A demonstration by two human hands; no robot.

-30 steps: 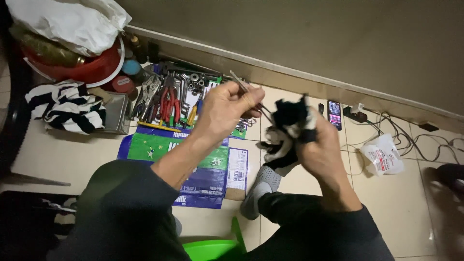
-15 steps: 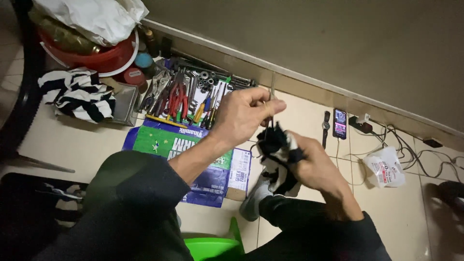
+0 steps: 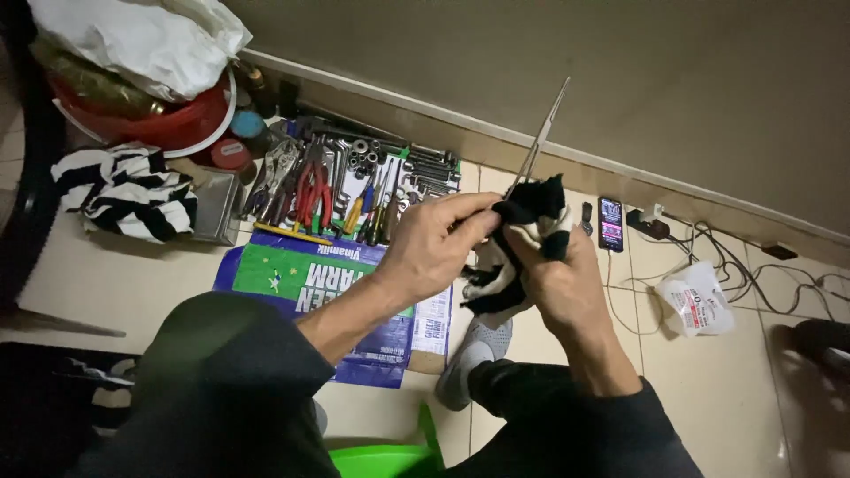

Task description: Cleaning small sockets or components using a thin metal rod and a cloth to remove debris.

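My left hand (image 3: 432, 250) pinches the lower end of a long thin metal tool (image 3: 542, 131), which points up and to the right toward the wall. My right hand (image 3: 560, 285) grips a black-and-white striped cloth (image 3: 518, 239) that is wrapped around the tool's lower part. The two hands touch at the cloth, held above the tiled floor. The part of the tool inside the cloth is hidden.
Pliers, screwdrivers and sockets (image 3: 345, 181) lie along the wall. A red basin (image 3: 181, 124) holds a white bag, with another striped cloth (image 3: 124, 193) beside it. A blue-green sack (image 3: 301, 279), phone (image 3: 611, 223), cables (image 3: 753, 265), white packet (image 3: 695, 299) and green stool (image 3: 390, 460) surround me.
The hands have come together. The tool, held free in my left hand before, now runs into the cloth and sticks out above it. The view shifted slightly right.
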